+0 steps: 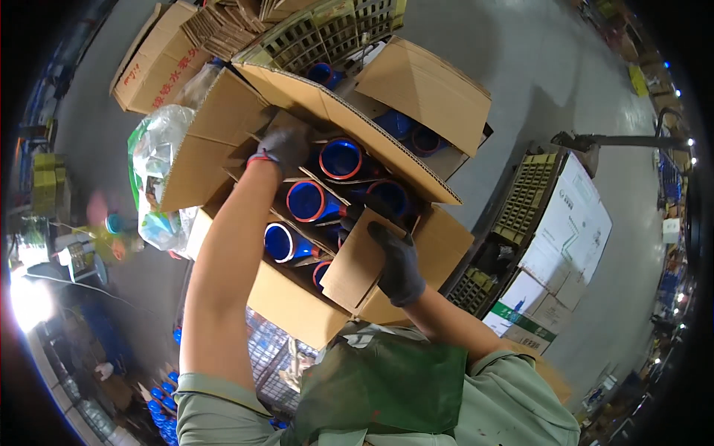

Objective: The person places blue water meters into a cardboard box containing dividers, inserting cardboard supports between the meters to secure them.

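An open cardboard box point(294, 338) stands before me with its flaps spread. Inside it, cardboard dividers separate several blue, hollow, round-mouthed metal parts; one blue part point(341, 158) has an orange-red rim, and another blue part point(280, 243) has a whitish rim. My right hand point(398, 260), in a dark grey glove, grips a flat cardboard piece point(355, 266) over the box's near right side. My left hand point(286, 149), also gloved, reaches into the far left corner beside the dividers. Its fingers are blurred and partly hidden, so their hold does not show.
Beyond the box is another open carton point(428, 93) with blue parts inside. A plastic crate point(327, 37) and folded cardboard lie at the far left. Clear plastic bags point(163, 178) hang by the left flap. At right, a white carton point(569, 223) rests against yellowish crates point(524, 197).
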`<state>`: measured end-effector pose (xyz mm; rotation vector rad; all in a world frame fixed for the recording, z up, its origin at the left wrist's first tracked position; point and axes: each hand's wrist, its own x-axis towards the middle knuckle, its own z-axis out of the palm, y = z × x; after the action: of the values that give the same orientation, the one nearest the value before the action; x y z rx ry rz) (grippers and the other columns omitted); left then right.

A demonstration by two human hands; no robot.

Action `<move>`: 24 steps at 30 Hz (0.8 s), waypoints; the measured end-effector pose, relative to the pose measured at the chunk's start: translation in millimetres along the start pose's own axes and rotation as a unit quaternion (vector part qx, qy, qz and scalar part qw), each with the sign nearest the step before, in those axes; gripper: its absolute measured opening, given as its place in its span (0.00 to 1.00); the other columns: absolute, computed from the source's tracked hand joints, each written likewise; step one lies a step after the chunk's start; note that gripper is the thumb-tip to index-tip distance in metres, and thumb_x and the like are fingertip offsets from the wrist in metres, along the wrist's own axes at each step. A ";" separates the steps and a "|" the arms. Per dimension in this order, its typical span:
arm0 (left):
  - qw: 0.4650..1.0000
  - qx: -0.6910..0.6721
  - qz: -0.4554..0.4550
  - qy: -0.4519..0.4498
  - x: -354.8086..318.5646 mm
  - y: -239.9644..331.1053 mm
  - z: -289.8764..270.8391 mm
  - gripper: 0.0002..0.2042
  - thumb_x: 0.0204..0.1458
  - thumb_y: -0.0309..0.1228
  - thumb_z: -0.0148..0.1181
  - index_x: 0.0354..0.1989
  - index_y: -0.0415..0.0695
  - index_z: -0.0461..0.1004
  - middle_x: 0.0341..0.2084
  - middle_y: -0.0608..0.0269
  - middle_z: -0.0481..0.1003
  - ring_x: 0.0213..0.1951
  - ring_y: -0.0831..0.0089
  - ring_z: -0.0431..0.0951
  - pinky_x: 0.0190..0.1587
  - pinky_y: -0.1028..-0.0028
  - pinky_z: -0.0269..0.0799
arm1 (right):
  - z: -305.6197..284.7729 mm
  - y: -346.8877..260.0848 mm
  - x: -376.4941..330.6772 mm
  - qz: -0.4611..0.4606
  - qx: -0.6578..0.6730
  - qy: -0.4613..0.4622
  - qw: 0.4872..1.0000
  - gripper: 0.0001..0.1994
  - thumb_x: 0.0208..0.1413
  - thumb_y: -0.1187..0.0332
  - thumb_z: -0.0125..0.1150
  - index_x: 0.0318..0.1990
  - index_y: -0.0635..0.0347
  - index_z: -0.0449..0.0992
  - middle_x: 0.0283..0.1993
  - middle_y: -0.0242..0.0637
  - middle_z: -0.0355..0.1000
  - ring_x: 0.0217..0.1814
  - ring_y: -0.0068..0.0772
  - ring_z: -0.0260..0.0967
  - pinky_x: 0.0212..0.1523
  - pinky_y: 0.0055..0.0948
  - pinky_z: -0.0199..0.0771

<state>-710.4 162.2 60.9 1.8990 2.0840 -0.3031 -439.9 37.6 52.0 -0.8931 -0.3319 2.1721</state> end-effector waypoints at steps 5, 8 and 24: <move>0.935 -0.298 0.067 0.180 -67.2 35.3 -0.8 0.24 0.56 0.31 0.58 0.62 0.43 0.66 0.57 0.47 0.70 0.60 0.57 0.69 0.62 0.61 0.61 | 18.6 -32.3 16.7 -0.197 -0.239 -0.076 0.948 0.28 0.61 0.65 0.44 0.68 0.67 0.59 0.66 0.47 0.65 0.67 0.40 0.62 0.68 0.38 0.60; 0.712 -0.694 0.088 0.062 -178.4 54.3 18.2 0.37 0.51 0.24 0.61 0.71 0.42 0.53 0.69 0.55 0.57 0.69 0.63 0.56 0.69 0.68 0.51 | 62.2 -21.2 26.9 -0.176 -0.250 -0.171 0.936 0.27 0.64 0.64 0.50 0.68 0.67 0.58 0.67 0.46 0.63 0.67 0.36 0.62 0.67 0.35 0.60; 0.461 -0.706 -0.521 0.136 -677.5 -64.5 673.9 0.14 0.50 0.23 0.56 0.46 0.45 0.72 0.23 0.65 0.73 0.25 0.73 0.74 0.27 0.71 0.70 | 207.3 224.9 93.1 -0.309 -0.835 -0.313 0.331 0.41 0.46 0.58 0.69 0.69 0.55 0.60 0.72 0.56 0.51 0.73 0.61 0.48 0.70 0.50 0.51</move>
<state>-667.0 -713.2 -325.1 -0.4236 1.9742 1.2091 -750.1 -39.9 47.3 -0.3741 -2.9669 0.5045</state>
